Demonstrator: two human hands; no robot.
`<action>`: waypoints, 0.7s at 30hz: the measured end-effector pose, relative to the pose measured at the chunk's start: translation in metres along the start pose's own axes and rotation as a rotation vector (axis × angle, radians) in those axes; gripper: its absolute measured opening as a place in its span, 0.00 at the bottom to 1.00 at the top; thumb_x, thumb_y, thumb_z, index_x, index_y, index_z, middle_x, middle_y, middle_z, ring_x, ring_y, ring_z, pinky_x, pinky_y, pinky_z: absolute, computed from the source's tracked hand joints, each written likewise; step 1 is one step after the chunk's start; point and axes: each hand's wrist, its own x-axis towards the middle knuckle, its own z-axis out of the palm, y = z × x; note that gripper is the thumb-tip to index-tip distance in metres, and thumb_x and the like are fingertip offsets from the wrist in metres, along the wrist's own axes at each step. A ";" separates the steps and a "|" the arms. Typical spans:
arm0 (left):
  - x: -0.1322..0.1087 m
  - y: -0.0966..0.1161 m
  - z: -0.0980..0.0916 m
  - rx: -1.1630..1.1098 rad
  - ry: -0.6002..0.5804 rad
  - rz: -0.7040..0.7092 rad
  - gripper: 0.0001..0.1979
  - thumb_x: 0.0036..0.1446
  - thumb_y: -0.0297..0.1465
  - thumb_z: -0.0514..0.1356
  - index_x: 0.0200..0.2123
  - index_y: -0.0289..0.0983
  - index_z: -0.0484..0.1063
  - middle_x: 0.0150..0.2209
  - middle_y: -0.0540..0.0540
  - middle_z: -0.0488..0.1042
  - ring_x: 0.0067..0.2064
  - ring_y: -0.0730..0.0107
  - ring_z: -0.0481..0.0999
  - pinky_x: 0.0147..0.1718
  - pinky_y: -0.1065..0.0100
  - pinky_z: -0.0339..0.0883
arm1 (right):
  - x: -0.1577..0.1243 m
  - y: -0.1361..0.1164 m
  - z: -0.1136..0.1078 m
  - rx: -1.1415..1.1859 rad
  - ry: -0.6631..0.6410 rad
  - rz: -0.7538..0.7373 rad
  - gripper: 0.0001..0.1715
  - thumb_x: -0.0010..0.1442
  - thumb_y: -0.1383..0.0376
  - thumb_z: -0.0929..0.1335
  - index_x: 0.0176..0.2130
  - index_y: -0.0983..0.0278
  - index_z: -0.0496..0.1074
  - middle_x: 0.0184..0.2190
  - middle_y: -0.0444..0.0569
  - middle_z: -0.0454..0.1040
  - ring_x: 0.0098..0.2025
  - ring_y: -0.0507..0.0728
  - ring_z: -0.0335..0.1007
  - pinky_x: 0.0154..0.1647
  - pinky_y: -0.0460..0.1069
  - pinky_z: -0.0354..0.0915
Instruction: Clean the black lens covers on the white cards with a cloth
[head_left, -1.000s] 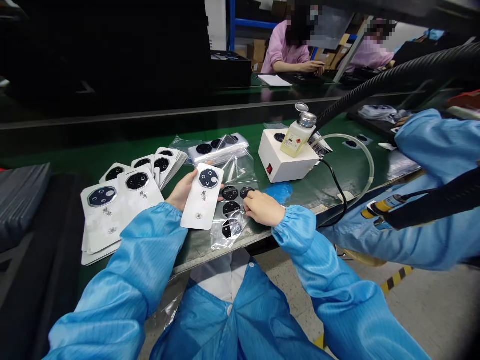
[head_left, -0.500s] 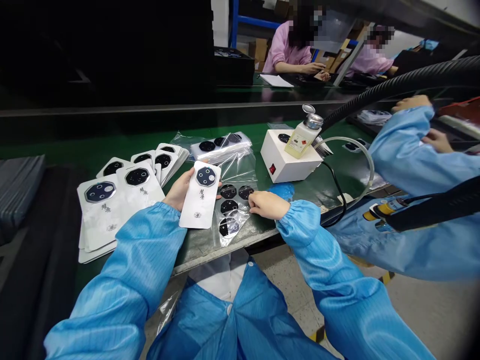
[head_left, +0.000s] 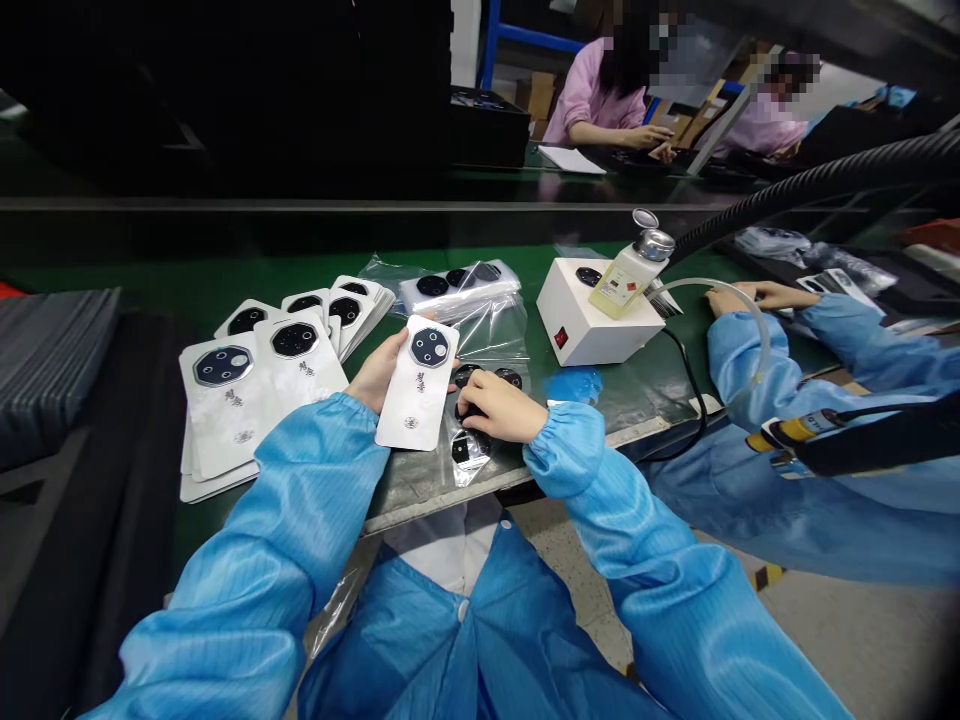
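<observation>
My left hand grips a white phone back cover with a round black camera ring at its top, tilted up off the green bench. My right hand rests just right of the cover, fingers curled down onto a clear plastic sheet carrying black round camera lens pieces. Its fingertips press on one of those black pieces; whether it is lifted I cannot tell.
Piles of white back covers lie to the left, a bagged batch behind. A white box with a red switch carries a solvent bottle. A co-worker's blue sleeve reaches in at right. Dark trays sit far left.
My right hand has slid left across the lens sheet, closer to the cover. The co-worker's arm at right has come down onto the bench. The view has shifted slightly right.
</observation>
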 end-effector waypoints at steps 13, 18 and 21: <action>0.001 0.002 -0.001 -0.004 -0.001 -0.006 0.23 0.61 0.37 0.49 0.60 0.45 0.56 0.46 0.40 0.75 0.42 0.47 0.77 0.35 0.43 0.71 | -0.088 0.004 0.005 -0.023 0.120 -0.044 0.05 0.58 0.70 0.61 0.32 0.65 0.65 0.34 0.51 0.61 0.37 0.56 0.55 0.39 0.52 0.58; 0.000 0.002 -0.001 0.015 -0.002 0.011 0.24 0.62 0.36 0.47 0.61 0.42 0.53 0.46 0.40 0.75 0.43 0.47 0.76 0.36 0.45 0.72 | -0.118 0.008 0.013 -0.038 0.170 0.002 0.04 0.58 0.69 0.61 0.32 0.64 0.65 0.35 0.51 0.62 0.37 0.56 0.56 0.38 0.52 0.59; -0.001 0.002 -0.001 0.026 -0.007 0.017 0.24 0.62 0.35 0.47 0.61 0.44 0.53 0.47 0.40 0.75 0.44 0.46 0.76 0.36 0.43 0.71 | -0.129 0.008 0.013 -0.027 0.197 0.021 0.04 0.58 0.70 0.62 0.31 0.64 0.65 0.34 0.50 0.63 0.37 0.56 0.58 0.38 0.51 0.60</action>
